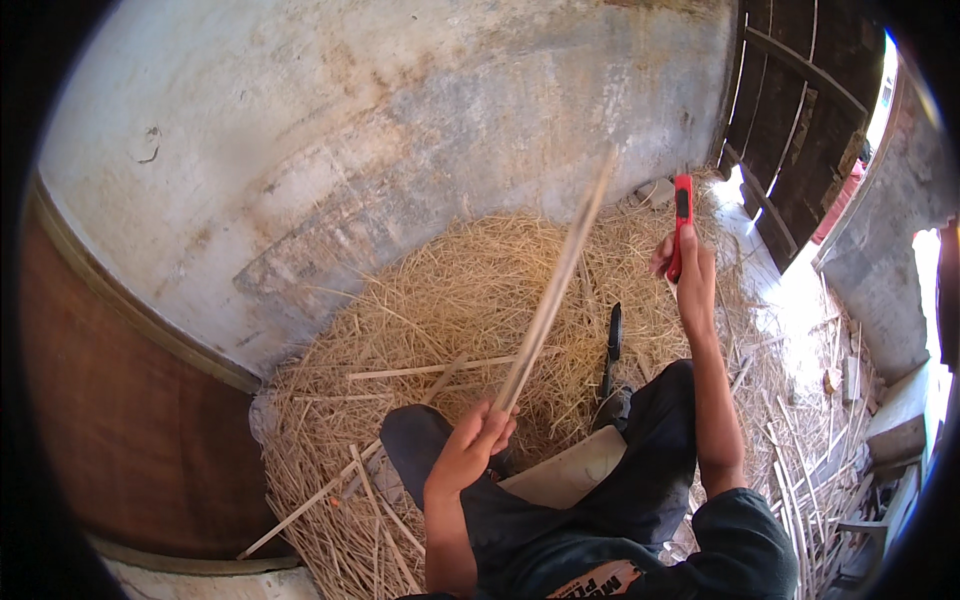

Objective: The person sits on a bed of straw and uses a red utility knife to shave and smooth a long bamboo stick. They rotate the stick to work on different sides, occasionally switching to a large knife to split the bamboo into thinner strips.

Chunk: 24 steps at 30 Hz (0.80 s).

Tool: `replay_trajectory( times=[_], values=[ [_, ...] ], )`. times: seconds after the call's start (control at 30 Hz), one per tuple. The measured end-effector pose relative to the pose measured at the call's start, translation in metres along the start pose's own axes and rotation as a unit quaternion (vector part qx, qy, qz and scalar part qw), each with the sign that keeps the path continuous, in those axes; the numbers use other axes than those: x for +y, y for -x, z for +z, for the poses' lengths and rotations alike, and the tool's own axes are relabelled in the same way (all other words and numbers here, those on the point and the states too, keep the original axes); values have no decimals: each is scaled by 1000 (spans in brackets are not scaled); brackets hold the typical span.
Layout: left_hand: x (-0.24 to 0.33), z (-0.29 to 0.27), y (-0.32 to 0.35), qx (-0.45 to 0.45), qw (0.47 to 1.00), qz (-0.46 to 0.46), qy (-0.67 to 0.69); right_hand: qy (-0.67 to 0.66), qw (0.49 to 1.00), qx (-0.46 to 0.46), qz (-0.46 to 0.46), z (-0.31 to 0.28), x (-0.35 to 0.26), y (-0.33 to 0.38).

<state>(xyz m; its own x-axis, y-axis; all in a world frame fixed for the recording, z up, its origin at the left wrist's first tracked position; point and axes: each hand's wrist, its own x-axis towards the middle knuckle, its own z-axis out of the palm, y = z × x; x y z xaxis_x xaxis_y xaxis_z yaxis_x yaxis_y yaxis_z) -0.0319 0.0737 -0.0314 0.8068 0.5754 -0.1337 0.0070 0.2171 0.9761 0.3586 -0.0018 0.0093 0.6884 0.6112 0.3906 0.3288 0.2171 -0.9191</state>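
Note:
My left hand (472, 446) is closed round the lower end of a long, pale strip (555, 290) that looks like split bamboo. The strip slants up and away to the right, its far end blurred. Off to the right, my right hand (692, 262) grips a red utility knife (684, 200) with a black slider, pointing upward. The knife and the strip are apart. Between my knees lies a pale, flat board (570, 468). Just beyond it, a slim black tool (611, 345) stands near my foot; its lower end is hard to make out.
A heap of thin shavings (470, 270) spreads over the floor against a stained wall (400, 130). Loose strips (420, 368) lie on it, with more (800, 480) at my right. A dark wooden door (800, 110) stands at the far right, a brown panel (130, 400) at the left.

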Motion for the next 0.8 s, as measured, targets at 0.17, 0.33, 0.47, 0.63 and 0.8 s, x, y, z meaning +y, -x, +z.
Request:
replay_trajectory(
  times=[0.17,0.33,0.47,0.63,0.8],
  values=[
    [8,21,-5,21,997,45,59,-87,989,-103,61,25,-16,58],
    [13,41,-9,85,984,150,-51,-79,982,-164,42,40,-5,92],
    [28,55,-8,119,984,126,-41,-12,971,-239,-4,41,-35,105],
    [28,61,-11,165,977,123,-65,89,944,-295,-116,45,-53,114],
    [31,65,-13,175,967,161,-96,101,927,-323,-162,48,-62,114]
  ],
)
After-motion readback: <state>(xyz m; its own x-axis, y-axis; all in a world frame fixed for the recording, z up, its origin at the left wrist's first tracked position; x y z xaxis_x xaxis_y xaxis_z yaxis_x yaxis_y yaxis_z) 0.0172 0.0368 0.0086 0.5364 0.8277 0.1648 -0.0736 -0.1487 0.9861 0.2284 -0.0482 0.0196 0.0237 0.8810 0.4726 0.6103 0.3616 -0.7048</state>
